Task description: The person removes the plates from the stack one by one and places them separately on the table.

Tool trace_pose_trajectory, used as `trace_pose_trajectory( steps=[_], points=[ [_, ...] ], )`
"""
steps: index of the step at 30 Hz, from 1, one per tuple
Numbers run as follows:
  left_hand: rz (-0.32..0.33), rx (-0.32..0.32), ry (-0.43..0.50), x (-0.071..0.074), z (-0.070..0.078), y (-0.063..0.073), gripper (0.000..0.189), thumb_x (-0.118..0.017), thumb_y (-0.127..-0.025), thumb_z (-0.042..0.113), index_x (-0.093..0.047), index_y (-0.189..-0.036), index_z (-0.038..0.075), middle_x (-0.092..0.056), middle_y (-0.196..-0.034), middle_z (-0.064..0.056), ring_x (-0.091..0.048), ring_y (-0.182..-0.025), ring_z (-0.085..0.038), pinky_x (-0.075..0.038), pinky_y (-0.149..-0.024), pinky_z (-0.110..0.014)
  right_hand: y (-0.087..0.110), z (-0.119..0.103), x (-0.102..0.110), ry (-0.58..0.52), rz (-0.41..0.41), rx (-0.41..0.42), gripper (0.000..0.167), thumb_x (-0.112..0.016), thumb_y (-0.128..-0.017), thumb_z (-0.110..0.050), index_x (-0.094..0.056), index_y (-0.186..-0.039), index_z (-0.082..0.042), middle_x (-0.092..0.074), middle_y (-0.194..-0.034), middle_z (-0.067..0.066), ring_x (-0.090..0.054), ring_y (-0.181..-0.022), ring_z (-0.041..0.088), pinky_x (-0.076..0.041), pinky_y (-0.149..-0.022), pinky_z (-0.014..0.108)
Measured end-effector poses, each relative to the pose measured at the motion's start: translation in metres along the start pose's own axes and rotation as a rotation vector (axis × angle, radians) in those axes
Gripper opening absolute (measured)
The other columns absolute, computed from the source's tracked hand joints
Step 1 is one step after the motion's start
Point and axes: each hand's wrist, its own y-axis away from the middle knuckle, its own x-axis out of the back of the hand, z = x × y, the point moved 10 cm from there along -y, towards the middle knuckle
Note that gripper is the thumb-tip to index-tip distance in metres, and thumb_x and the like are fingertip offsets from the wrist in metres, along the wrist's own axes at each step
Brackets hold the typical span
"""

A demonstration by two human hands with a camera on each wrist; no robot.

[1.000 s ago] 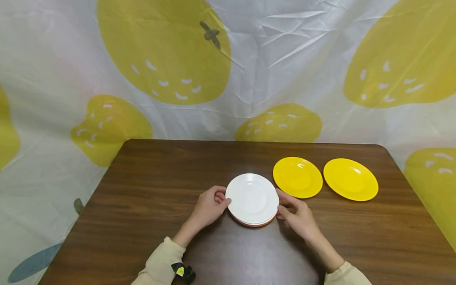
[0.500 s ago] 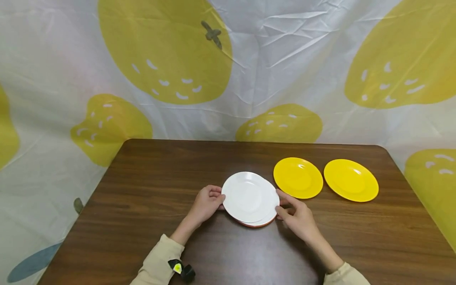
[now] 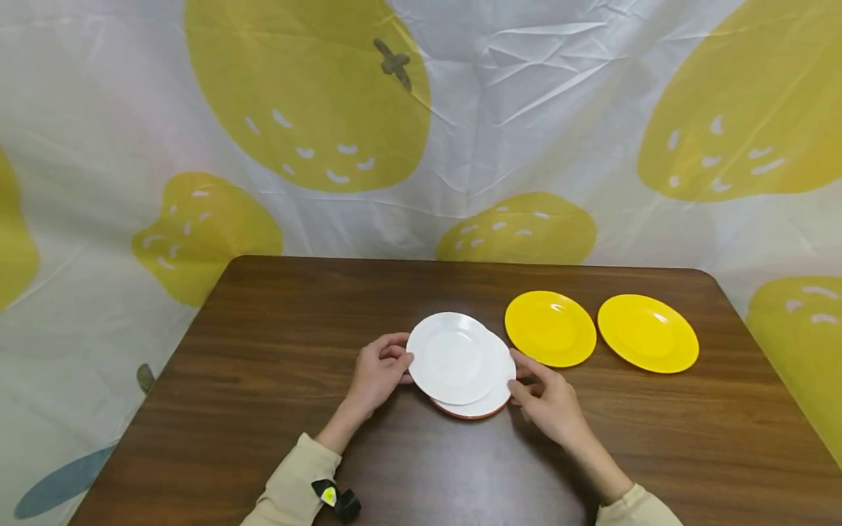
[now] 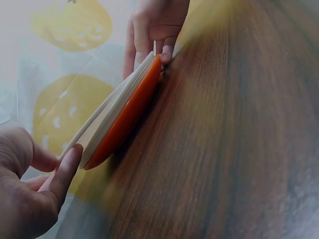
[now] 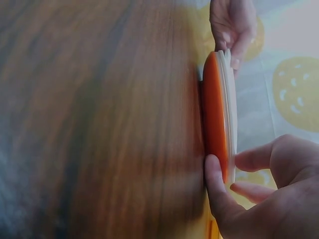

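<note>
Leftmost, the left hand (image 3: 376, 376) pinches the rim of the top white plate (image 3: 452, 358), left side raised off the orange-bottomed stack (image 5: 218, 112); probably light, stiff and slick, it suits a rim hold. The right hand (image 3: 551, 405) grips the stack's right edge, near two yellow plates (image 3: 550, 329).

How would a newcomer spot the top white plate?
On the brown table, find the stack between the left hand and right hand, left of two yellow plates. The top white plate is offset toward the left hand, which pinches its edge. Its face shows almost whole, unlike the white plate directly beneath or the orange plate at the bottom.
</note>
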Motion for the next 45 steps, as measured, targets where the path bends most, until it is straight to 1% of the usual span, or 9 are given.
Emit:
trace_pose_trajectory(
  steps=[3, 8, 14, 22, 28, 34, 41, 45],
  points=[
    [0.02, -0.021, 0.003, 0.003, 0.002, 0.0, 0.035, -0.063, -0.093, -0.007, -0.062, -0.128, -0.009, -0.064, -0.088, -0.014, -0.065, -0.067, -0.008, -0.062, -0.064, -0.03, 0.0, 0.0, -0.001, -0.004, 0.003, -0.005, 0.052, -0.068, -0.094, -0.005, -0.056, -0.145, -0.006, -0.07, -0.111, 0.02, -0.071, -0.076, 0.017, -0.057, -0.062, 0.021],
    [0.052, -0.033, 0.007, 0.01, 0.004, -0.003, 0.036, -0.062, -0.094, -0.007, -0.061, -0.13, -0.01, -0.063, -0.09, -0.015, -0.065, -0.067, -0.007, -0.061, -0.063, -0.026, 0.0, 0.001, -0.001, -0.004, 0.006, -0.014, 0.052, -0.068, -0.094, -0.005, -0.056, -0.145, -0.006, -0.07, -0.111, 0.02, -0.071, -0.077, 0.018, -0.057, -0.062, 0.021],
    [0.099, -0.026, 0.016, 0.02, 0.003, -0.006, 0.036, -0.062, -0.094, -0.007, -0.06, -0.13, -0.009, -0.063, -0.089, -0.014, -0.065, -0.067, -0.006, -0.061, -0.064, -0.024, -0.001, 0.001, -0.001, -0.007, 0.009, -0.017, 0.051, -0.068, -0.094, -0.005, -0.057, -0.144, -0.007, -0.07, -0.111, 0.02, -0.072, -0.077, 0.018, -0.057, -0.062, 0.021],
    [0.176, -0.035, 0.052, 0.038, -0.001, -0.009, 0.035, -0.06, -0.095, -0.009, -0.055, -0.129, -0.014, -0.061, -0.086, -0.011, -0.065, -0.066, -0.006, -0.061, -0.063, -0.023, -0.002, 0.004, -0.003, 0.008, -0.001, -0.034, 0.052, -0.067, -0.095, -0.006, -0.056, -0.145, -0.008, -0.069, -0.112, 0.019, -0.071, -0.078, 0.017, -0.057, -0.062, 0.022],
    [0.233, -0.032, 0.094, 0.054, -0.002, -0.01, 0.038, -0.06, -0.094, -0.009, -0.053, -0.131, -0.014, -0.059, -0.084, -0.008, -0.067, -0.066, -0.005, -0.061, -0.064, -0.023, -0.002, 0.005, -0.003, -0.001, 0.01, -0.04, 0.049, -0.067, -0.094, -0.006, -0.059, -0.142, -0.009, -0.07, -0.11, 0.019, -0.07, -0.075, 0.016, -0.057, -0.061, 0.023],
    [0.293, -0.01, 0.109, 0.071, -0.002, -0.012, 0.039, -0.059, -0.095, -0.007, -0.051, -0.133, -0.013, -0.056, -0.085, -0.007, -0.065, -0.065, -0.004, -0.06, -0.064, -0.02, -0.002, 0.005, -0.004, -0.01, 0.007, -0.046, 0.048, -0.067, -0.095, -0.007, -0.059, -0.142, -0.011, -0.07, -0.111, 0.018, -0.068, -0.073, 0.014, -0.057, -0.061, 0.023],
    [0.338, 0.056, 0.17, 0.088, -0.014, -0.014, 0.041, -0.058, -0.096, -0.008, -0.048, -0.135, -0.015, -0.055, -0.086, -0.006, -0.065, -0.064, -0.005, -0.06, -0.065, -0.02, 0.0, 0.004, -0.009, -0.01, -0.006, -0.055, 0.049, -0.067, -0.095, -0.008, -0.058, -0.143, -0.01, -0.069, -0.112, 0.017, -0.068, -0.075, 0.016, -0.056, -0.061, 0.022],
    [0.351, 0.068, 0.16, 0.095, -0.015, -0.014, 0.042, -0.057, -0.096, -0.007, -0.046, -0.136, -0.015, -0.055, -0.086, -0.006, -0.065, -0.064, -0.004, -0.06, -0.065, -0.019, 0.001, 0.004, -0.01, -0.006, -0.009, -0.051, 0.049, -0.067, -0.096, -0.008, -0.057, -0.144, -0.009, -0.068, -0.112, 0.017, -0.068, -0.076, 0.017, -0.057, -0.062, 0.022]
  ],
)
